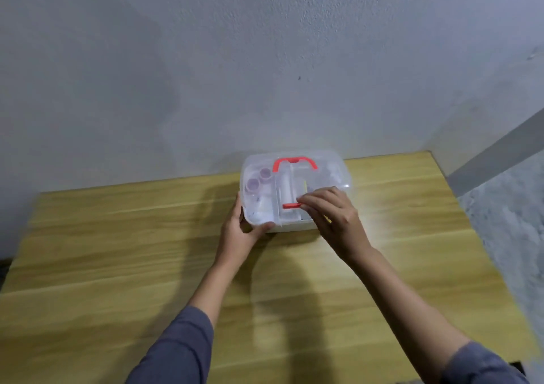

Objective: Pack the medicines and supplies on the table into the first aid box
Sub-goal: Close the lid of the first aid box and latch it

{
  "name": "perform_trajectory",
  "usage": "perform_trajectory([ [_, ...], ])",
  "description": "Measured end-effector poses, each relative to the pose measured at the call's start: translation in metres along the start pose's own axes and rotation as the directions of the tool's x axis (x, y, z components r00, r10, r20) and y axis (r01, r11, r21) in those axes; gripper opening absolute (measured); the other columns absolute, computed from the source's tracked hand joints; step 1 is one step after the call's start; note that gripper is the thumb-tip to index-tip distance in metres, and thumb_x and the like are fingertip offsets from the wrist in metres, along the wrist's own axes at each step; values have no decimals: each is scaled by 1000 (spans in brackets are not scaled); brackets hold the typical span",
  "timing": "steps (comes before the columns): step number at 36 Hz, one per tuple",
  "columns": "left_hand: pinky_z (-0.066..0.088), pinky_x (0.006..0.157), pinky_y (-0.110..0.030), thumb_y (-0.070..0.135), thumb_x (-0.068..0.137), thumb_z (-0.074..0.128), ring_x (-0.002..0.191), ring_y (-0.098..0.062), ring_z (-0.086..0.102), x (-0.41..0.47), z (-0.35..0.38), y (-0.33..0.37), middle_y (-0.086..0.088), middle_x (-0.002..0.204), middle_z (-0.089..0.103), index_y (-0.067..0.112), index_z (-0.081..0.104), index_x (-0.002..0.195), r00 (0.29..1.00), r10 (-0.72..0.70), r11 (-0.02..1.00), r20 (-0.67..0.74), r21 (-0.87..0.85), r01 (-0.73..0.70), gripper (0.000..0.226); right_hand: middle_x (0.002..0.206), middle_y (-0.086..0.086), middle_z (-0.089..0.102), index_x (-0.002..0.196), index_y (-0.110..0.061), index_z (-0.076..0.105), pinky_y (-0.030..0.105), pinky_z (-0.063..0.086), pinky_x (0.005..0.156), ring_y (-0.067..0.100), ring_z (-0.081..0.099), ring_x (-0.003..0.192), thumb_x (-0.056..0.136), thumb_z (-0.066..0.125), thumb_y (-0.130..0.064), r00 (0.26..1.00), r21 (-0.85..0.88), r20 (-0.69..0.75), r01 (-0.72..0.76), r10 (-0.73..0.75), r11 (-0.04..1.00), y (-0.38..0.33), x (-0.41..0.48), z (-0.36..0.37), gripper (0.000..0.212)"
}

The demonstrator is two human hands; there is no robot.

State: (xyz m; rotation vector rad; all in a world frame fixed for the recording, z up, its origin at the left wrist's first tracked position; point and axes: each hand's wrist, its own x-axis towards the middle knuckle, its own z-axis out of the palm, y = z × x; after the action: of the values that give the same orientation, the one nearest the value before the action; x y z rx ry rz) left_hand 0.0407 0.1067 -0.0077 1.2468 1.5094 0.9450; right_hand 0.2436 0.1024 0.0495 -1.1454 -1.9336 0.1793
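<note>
**Both hands on the closed first aid box at the far edge of the worktop**

The first aid box [295, 189] is a clear plastic case with rounded corners, its translucent lid down over the contents. It stands at the far side of the worktop [117, 266], close to the wall [265, 60]. A red-orange handle [295, 163] arches over the top near the back, and a small red-orange latch [292, 205] sits at the middle of the front edge. Through the lid, two pale purple round caps [259, 179] show in the left compartment, with white shapes beside them that are too blurred to name; a divider runs front to back just right of them.

The left hand [238, 230] cups the near left corner of the box, thumb along the front wall and the fingers wrapped round the side, gripping the case. The right hand [329, 216] reaches over the right front part of the lid, wrist raised, its fingers [306, 199] curled and pinched together at the right end of the latch, touching it. Both forearms stretch forward from grey-blue sleeves [182, 351] at the bottom of the view.

The worktop is smooth light wood with pale grain streaks running side to side. The wall behind is grey-white and rough in texture. On the right, beyond the worktop's edge, lies a speckled grey floor [512, 221].
</note>
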Motion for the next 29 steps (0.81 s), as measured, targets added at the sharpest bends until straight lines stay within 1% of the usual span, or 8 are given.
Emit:
perform_trajectory([
  [7, 36, 109, -45, 53, 56, 78, 133, -12, 40, 2, -1, -9, 1, 145, 43, 24, 27, 143, 1000, 17, 1000, 17, 20, -18, 104, 88, 8, 71, 95, -7, 71, 30, 48, 74, 18, 55, 84, 90, 56, -19, 995, 2, 78, -60, 60, 998, 5, -35, 10, 20],
  [13, 32, 112, -43, 42, 66, 77, 136, -9, 34, 2, -1, -8, 3, 149, 36, 24, 20, 145, 997, 53, 998, 59, 24, -54, 99, 102, 8, 69, 105, -10, 70, 26, 48, 80, 18, 56, 92, 84, 66, -12, 989, 8, 138, -62, 61, 998, 5, -54, 12, 21],
  [16, 30, 113, -43, 36, 68, 77, 137, -9, 32, 0, -1, -7, 2, 150, 34, 20, 18, 146, 997, 61, 998, 53, 31, -62, 99, 106, 8, 68, 108, -10, 68, 30, 49, 83, 18, 57, 96, 83, 68, -20, 983, -29, 177, -38, 42, 999, 6, -56, 9, 27],
  [19, 30, 113, -43, 37, 68, 78, 137, -10, 32, 0, -1, -5, 1, 150, 34, 19, 18, 146, 997, 58, 997, 47, 42, -60, 100, 112, 11, 66, 115, -10, 63, 31, 47, 91, 21, 56, 106, 83, 66, -29, 991, -121, 132, -5, 21, 993, 8, -44, 4, 37],
  [22, 29, 114, -41, 31, 69, 78, 137, -10, 32, -1, -1, -3, 1, 150, 34, 18, 18, 146, 998, 53, 998, 42, 37, -55, 98, 125, 10, 61, 121, -10, 59, 31, 41, 101, 22, 52, 119, 81, 66, -38, 991, -218, 115, -47, 74, 975, 14, -24, 4, 49],
  [25, 29, 114, -42, 41, 67, 77, 138, -8, 31, -2, -1, -3, 4, 151, 33, 23, 16, 146, 998, 38, 999, 58, 31, -40, 101, 134, 6, 55, 127, -14, 53, 34, 37, 105, 19, 42, 127, 80, 56, -50, 964, -329, 222, -67, 146, 942, 20, -16, 9, 60],
  [27, 30, 114, -43, 49, 65, 75, 138, -7, 30, -2, -1, -3, 5, 151, 33, 26, 15, 146, 997, 28, 999, 68, 33, -30, 103, 135, 5, 55, 128, -16, 52, 31, 31, 105, 15, 37, 128, 80, 53, -52, 961, -362, 229, -63, 154, 930, 22, -18, 12, 60],
  [29, 29, 114, -43, 52, 65, 73, 138, -7, 29, -3, 0, -3, 6, 152, 31, 27, 13, 146, 997, 28, 999, 72, 38, -31, 104, 134, 5, 56, 127, -15, 53, 30, 30, 103, 14, 37, 128, 81, 53, -50, 966, -369, 211, -62, 148, 927, 23, -21, 15, 58],
])
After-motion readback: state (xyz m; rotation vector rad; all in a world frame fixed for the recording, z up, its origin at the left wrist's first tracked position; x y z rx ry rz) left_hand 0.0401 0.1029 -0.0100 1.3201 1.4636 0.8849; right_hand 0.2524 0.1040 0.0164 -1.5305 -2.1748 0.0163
